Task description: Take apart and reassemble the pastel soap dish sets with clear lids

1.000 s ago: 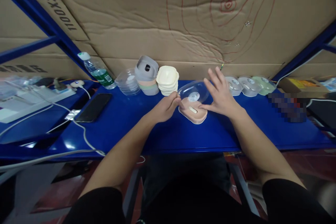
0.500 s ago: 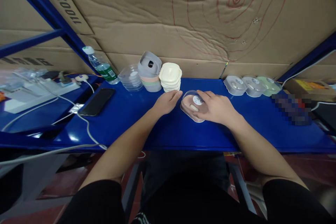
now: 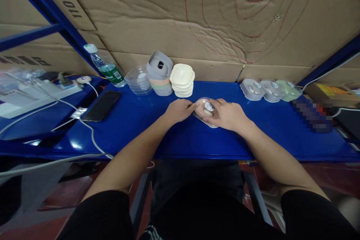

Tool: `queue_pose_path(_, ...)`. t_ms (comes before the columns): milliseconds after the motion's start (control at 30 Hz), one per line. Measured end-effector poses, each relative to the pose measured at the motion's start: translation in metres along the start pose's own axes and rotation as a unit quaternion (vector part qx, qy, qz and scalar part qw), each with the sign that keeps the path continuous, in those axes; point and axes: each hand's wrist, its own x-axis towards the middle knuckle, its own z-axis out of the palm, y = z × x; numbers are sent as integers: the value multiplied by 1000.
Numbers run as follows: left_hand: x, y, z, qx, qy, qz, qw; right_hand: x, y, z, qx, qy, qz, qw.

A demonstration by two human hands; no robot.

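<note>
A small pink container (image 3: 201, 112) under a clear domed cover with a round white label lies on the blue table in front of me. My right hand (image 3: 229, 114) grips it from the right, fingers and thumb spread over the cover. On the other side, my left hand (image 3: 180, 111) presses its closed fingers against the left edge of the cover. The fit of the cover's rim is partly hidden by my hands. Just behind my left hand stands a stack of cream containers (image 3: 182, 77).
Grey containers (image 3: 159, 65) are stacked beside clear covers (image 3: 138, 78) at the back. A water bottle (image 3: 111, 73) and a phone (image 3: 102, 106) are on the left. Covered grey containers (image 3: 252, 89) and a green one (image 3: 289, 90) line the back right. A white cable (image 3: 92, 142) crosses the left side.
The clear cover, tilted above the pink container at first, has come down over it. My right hand has lowered onto the cover, and my left fingers have moved onto its left edge.
</note>
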Motion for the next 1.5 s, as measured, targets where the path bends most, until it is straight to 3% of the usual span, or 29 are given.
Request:
queue_pose_path(367, 0, 0, 1, 33, 10, 1, 999, 6, 6, 13, 17, -3, -28, 999)
queue_pose_path(600, -3, 5, -3, 36, 9, -2, 999, 16, 25, 26, 50, -14, -54, 997)
queue_pose_path(700, -3, 4, -2, 28, 13, 1, 1000, 22, 34, 29, 58, -15, -33, 998)
queue_pose_path(867, -1, -7, 1, -8, 72, 64, 995, 26, 52, 26, 73, 2, 21, 997)
queue_pose_path(967, -1, -15, -4, -34, 141, 108, 983, 29, 69, 28, 52, 26, 69, 996)
queue_pose_path(1100, -2, -22, -18, -33, 238, 54, 969, 33, 91, 34, -11, 106, 136, 985)
queue_pose_path(1200, 0, -27, -23, -22, 249, 3, 968, 35, 96, 39, -13, 147, 91, 985)
queue_pose_path(1300, 5, -33, -21, -5, 210, -34, 977, 38, 90, 42, 12, 148, 6, 989)
queue_pose_path(1400, 13, -38, -18, 5, 185, -53, 981, 41, 78, 46, 65, 151, -64, 984)
queue_pose_path(1500, 19, -42, -16, 5, 200, -55, 978, 42, 67, 51, 136, 147, -129, 971)
